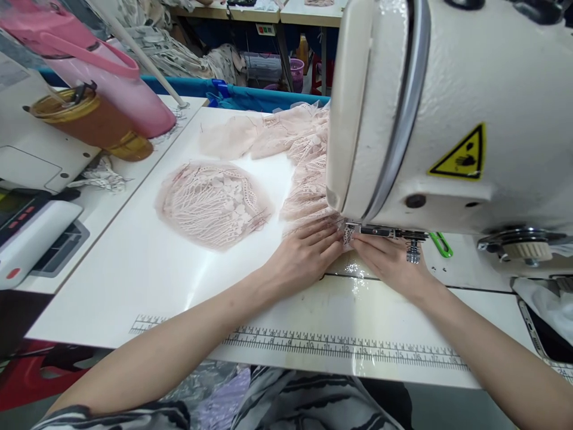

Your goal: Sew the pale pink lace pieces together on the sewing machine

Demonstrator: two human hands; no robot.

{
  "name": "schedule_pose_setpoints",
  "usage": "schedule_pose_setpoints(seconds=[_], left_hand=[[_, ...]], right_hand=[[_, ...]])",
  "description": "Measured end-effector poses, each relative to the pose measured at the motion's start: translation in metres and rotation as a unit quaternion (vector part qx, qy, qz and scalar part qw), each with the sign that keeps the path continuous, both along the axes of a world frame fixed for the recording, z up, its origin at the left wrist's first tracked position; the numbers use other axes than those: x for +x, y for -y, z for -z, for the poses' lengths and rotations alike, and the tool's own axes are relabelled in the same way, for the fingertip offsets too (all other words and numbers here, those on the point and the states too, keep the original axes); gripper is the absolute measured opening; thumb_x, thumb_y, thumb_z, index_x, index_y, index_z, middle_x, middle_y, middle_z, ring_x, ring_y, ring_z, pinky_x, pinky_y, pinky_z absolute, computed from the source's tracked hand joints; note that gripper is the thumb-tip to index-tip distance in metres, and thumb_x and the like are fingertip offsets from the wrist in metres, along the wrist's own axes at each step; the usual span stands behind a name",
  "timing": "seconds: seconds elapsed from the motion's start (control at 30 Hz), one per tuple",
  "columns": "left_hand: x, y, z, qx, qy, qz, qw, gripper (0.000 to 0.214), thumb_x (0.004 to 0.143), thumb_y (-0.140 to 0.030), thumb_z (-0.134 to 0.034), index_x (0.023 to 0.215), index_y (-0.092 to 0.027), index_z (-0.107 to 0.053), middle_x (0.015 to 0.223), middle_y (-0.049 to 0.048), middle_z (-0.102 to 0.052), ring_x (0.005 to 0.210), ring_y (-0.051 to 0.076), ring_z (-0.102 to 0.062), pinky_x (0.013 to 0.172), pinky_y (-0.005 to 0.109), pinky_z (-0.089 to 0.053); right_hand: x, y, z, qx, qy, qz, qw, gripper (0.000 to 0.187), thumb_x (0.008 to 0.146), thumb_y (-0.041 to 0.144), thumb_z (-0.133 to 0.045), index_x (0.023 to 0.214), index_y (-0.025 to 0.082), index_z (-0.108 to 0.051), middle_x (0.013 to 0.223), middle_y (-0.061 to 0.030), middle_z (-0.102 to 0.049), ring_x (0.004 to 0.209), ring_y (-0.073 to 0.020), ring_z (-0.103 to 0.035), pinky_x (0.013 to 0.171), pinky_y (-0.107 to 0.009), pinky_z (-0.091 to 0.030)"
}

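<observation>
My left hand (304, 254) lies flat on the white sewing table (147, 275), fingers stretched toward a small piece of pink lace (348, 237) under the sewing machine head (447, 113). My right hand (388, 263) rests opposite it, fingertips pressing the same lace piece beside the presser foot (412, 249). A trail of pink lace pieces (308, 179) runs back from the needle area behind the machine. The needle itself is hidden by the machine head.
A stack of pink lace cups (210, 203) lies left of my hands. A pink jug (111, 77) and a brown drink cup (89, 119) stand at the far left, near a control box (31, 239). A printed ruler (340, 346) runs along the table's front edge. A phone (544, 334) lies at the right.
</observation>
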State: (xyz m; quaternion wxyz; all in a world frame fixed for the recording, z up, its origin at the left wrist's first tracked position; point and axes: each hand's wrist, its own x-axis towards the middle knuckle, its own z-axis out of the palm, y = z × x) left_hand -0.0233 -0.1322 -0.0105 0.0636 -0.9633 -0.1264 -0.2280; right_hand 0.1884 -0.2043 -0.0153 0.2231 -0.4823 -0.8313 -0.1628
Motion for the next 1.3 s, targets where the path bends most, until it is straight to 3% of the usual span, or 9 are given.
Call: schedule_pose_setpoints(seconds=[0.1, 0.27, 0.53, 0.7, 0.9, 1.03, 1.17, 1.3], left_hand=[[0.000, -0.001, -0.002, -0.009, -0.011, -0.011, 1.000, 0.025, 0.094, -0.013, -0.041, 0.101, -0.010, -0.065, 0.115, 0.0106, -0.069, 0.112, 0.020, -0.064, 0.106, 0.037, -0.048], [0.001, 0.000, -0.004, -0.033, -0.007, -0.033, 0.999, 0.023, 0.088, -0.009, -0.042, 0.098, -0.010, -0.063, 0.114, 0.0119, -0.069, 0.112, 0.023, -0.064, 0.102, 0.039, -0.050], [0.001, 0.003, -0.003, -0.062, 0.069, -0.033, 0.995, 0.010, 0.087, -0.015, -0.049, 0.092, -0.014, -0.059, 0.111, 0.0116, -0.070, 0.110, 0.022, -0.065, 0.094, 0.037, -0.054], [0.001, 0.004, -0.002, -0.067, 0.077, -0.032, 0.994, 0.018, 0.091, -0.021, -0.051, 0.103, -0.010, -0.059, 0.114, 0.0130, -0.069, 0.114, 0.021, -0.063, 0.099, 0.036, -0.052], [-0.002, 0.001, 0.001, -0.080, 0.003, -0.009, 0.997, 0.031, 0.096, -0.024, -0.046, 0.124, -0.013, -0.057, 0.127, 0.0078, -0.063, 0.122, 0.020, -0.057, 0.110, 0.039, -0.042], [-0.005, -0.002, 0.004, -0.073, -0.035, -0.009, 0.997, 0.035, 0.098, -0.025, -0.043, 0.127, -0.014, -0.059, 0.130, 0.0090, -0.060, 0.124, 0.022, -0.056, 0.108, 0.042, -0.044], [-0.006, -0.002, 0.003, -0.060, -0.047, -0.004, 0.997, 0.035, 0.098, -0.027, -0.043, 0.128, -0.014, -0.058, 0.130, 0.0098, -0.060, 0.122, 0.023, -0.057, 0.107, 0.042, -0.044], [-0.007, -0.004, 0.000, -0.060, -0.053, -0.001, 0.997, 0.036, 0.098, -0.027, -0.043, 0.128, -0.013, -0.058, 0.129, 0.0107, -0.061, 0.122, 0.024, -0.057, 0.107, 0.042, -0.044]], right_hand=[[0.000, -0.002, 0.006, -0.015, -0.012, -0.029, 0.999, 0.019, 0.090, 0.015, -0.055, 0.104, 0.020, -0.067, 0.110, -0.0009, -0.071, 0.087, -0.0122, -0.067, 0.076, -0.026, -0.053], [-0.005, -0.004, 0.013, -0.038, -0.032, -0.031, 0.998, 0.022, 0.088, 0.006, -0.050, 0.099, 0.018, -0.065, 0.103, -0.0010, -0.072, 0.088, -0.0119, -0.065, 0.078, -0.025, -0.051], [-0.015, -0.001, 0.012, -0.056, -0.055, 0.013, 0.997, 0.007, 0.091, 0.025, -0.054, 0.092, 0.020, -0.059, 0.086, 0.0006, -0.069, 0.080, -0.0108, -0.061, 0.072, -0.023, -0.043], [-0.018, 0.000, 0.006, -0.005, -0.028, -0.036, 0.999, 0.012, 0.089, 0.020, -0.058, 0.100, 0.023, -0.062, 0.096, 0.0040, -0.070, 0.087, -0.0103, -0.060, 0.078, -0.025, -0.043], [-0.018, 0.004, 0.005, -0.010, -0.041, -0.039, 0.998, 0.015, 0.085, 0.008, -0.059, 0.093, 0.020, -0.065, 0.087, 0.0051, -0.071, 0.091, -0.0096, -0.063, 0.077, -0.025, -0.045], [-0.018, 0.005, 0.007, -0.035, -0.062, -0.049, 0.996, 0.018, 0.084, 0.008, -0.059, 0.093, 0.021, -0.067, 0.085, 0.0042, -0.072, 0.089, -0.0109, -0.065, 0.087, -0.027, -0.048], [-0.017, 0.004, 0.010, -0.047, -0.069, -0.033, 0.996, 0.019, 0.086, 0.009, -0.057, 0.091, 0.024, -0.069, 0.084, 0.0046, -0.072, 0.086, -0.0107, -0.065, 0.086, -0.027, -0.050], [-0.018, 0.003, 0.010, -0.033, -0.068, -0.061, 0.995, 0.016, 0.086, 0.009, -0.057, 0.088, 0.022, -0.067, 0.083, 0.0044, -0.072, 0.082, -0.0096, -0.064, 0.087, -0.026, -0.049]])
